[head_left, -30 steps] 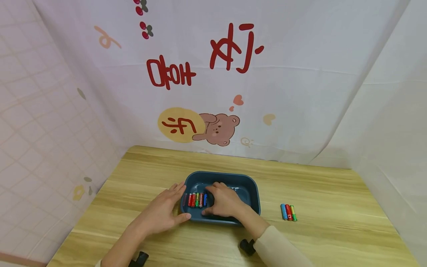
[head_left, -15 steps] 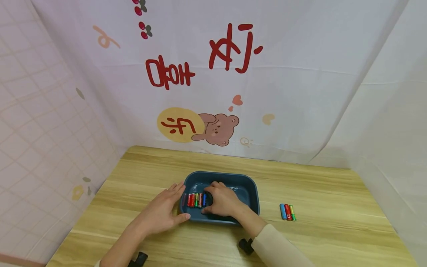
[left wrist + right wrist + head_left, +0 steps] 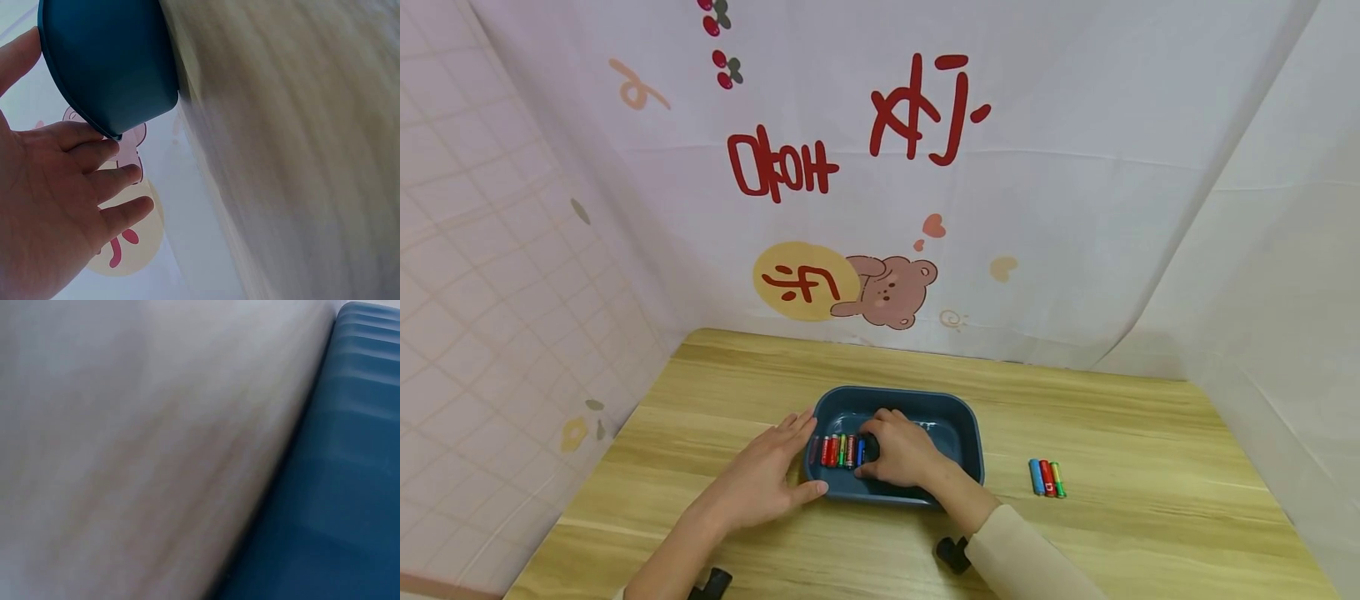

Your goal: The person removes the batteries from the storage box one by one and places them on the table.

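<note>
A dark blue plastic bin [image 3: 958,408] stands on the table, with a row of batteries [image 3: 837,450] lying side by side at its left end. My right hand [image 3: 904,450] reaches into it, thumb and fingers curled about the ends of a blue battery [image 3: 861,453] at the row's right end. A dark patch under that palm is too shaded to make out. At the bin's left end my left hand [image 3: 767,475] has its fingers spread, thumb and fingertips touching the rim. The left wrist view shows the same hand [image 3: 56,194] against the bin wall [image 3: 112,62].
Three batteries [image 3: 1047,477], blue, red and yellow-green, lie together on the wood-grain table [image 3: 1150,467] right of the bin. A printed white cloth [image 3: 1075,250] hangs behind the table. Black wrist fittings [image 3: 953,554] sit below the forearms. The right wrist view shows the bin's outer wall [image 3: 337,487].
Both hands stay in nearly the same place. The right thumb has shifted slightly at the end of the blue battery. The bin and the loose batteries have not moved.
</note>
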The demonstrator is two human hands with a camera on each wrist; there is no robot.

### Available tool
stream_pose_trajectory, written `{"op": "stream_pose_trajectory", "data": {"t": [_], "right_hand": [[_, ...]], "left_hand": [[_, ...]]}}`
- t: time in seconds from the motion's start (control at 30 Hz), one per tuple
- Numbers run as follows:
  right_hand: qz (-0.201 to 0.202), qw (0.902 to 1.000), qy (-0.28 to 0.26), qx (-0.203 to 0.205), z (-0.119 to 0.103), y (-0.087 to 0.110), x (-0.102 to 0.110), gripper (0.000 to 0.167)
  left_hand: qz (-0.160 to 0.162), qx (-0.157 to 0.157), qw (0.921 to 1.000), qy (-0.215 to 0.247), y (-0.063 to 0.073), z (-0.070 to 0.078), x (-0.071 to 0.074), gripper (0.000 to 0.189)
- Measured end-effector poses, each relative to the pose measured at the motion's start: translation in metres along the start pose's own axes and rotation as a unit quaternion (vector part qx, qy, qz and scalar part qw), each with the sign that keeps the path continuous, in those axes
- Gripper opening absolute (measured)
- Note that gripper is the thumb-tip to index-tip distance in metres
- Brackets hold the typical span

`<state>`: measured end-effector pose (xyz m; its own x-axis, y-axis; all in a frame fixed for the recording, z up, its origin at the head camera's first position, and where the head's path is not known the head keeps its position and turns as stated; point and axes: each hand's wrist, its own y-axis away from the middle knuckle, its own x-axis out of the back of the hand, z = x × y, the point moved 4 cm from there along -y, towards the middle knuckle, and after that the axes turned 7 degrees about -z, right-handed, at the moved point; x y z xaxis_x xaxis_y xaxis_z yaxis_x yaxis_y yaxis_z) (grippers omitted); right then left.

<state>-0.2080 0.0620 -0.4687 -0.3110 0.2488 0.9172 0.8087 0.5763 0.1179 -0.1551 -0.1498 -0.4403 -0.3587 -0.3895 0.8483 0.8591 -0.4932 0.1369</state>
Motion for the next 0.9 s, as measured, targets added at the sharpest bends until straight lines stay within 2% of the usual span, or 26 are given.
{"op": "stream_pose_trajectory", "data": {"t": [0.67,0.9], "right_hand": [[0.005,0.9997,-0.016,0.019,0.001,0.005,0.005,0.055],[0.009,0.9978,-0.056,0.035,0.0,0.012,0.013,0.051]], "left_hand": [[0.002,0.0,1.0,-0.002,0.0,-0.001,0.0,0.093],[0.002,0.006,1.0,0.007,0.0,-0.001,0.001,0.094]]}}
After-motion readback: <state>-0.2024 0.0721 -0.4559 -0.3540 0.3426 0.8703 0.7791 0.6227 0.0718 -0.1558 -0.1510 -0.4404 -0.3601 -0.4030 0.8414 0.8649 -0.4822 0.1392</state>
